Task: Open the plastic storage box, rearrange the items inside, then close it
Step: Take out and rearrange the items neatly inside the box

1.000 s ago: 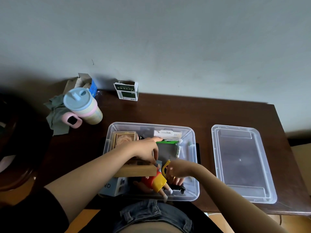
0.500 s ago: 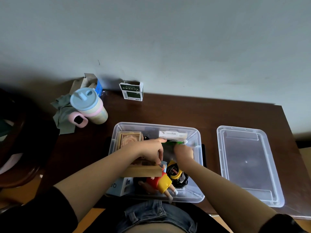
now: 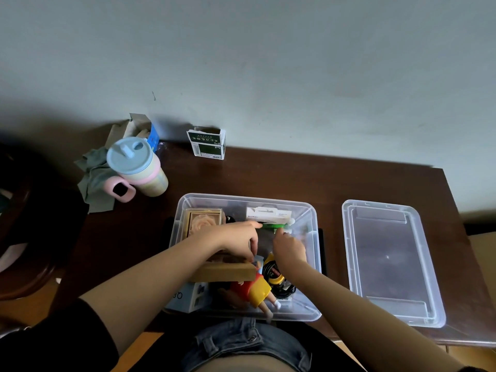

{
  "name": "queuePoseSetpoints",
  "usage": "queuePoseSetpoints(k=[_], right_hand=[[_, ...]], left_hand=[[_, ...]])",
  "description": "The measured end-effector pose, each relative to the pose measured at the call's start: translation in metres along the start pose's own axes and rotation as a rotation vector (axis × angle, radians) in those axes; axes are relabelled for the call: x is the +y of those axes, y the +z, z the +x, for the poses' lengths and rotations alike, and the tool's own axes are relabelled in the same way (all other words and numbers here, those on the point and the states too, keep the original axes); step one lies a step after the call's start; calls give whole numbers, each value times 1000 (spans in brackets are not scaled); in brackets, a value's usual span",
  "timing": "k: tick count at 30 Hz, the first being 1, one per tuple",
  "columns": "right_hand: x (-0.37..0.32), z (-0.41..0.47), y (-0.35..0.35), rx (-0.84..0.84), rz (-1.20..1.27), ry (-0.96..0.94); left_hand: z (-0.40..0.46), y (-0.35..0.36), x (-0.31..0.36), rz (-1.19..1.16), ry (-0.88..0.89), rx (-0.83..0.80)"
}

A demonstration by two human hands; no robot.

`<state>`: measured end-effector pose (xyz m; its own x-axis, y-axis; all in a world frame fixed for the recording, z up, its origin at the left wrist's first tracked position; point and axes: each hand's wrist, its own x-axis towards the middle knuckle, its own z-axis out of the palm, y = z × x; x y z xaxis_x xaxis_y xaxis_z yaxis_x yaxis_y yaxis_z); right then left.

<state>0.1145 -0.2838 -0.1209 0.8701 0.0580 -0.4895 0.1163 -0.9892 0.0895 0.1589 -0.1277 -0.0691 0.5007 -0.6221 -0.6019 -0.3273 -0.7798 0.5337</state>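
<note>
Brown table [image 3: 268,173] bears the box [image 3: 312,267]; inside, left hand [image 3: 236,238] grips a wooden block [image 3: 225,272], right hand [image 3: 288,247] pinches a green item [image 3: 271,226]; lid [image 3: 389,261] right of box.

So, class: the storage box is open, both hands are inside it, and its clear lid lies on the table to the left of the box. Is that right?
Not quite. The head view shows the lid lying on the table to the right of the storage box, not the left. The rest holds: the box is open, with the left hand and right hand inside.
</note>
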Motion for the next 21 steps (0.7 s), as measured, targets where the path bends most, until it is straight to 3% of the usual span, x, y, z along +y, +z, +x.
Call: queuePoseSetpoints(k=[21], right_hand=[[-1,-6,-9,-90,108,28]], left_hand=[[-4,0,5,-17,-79,-21]])
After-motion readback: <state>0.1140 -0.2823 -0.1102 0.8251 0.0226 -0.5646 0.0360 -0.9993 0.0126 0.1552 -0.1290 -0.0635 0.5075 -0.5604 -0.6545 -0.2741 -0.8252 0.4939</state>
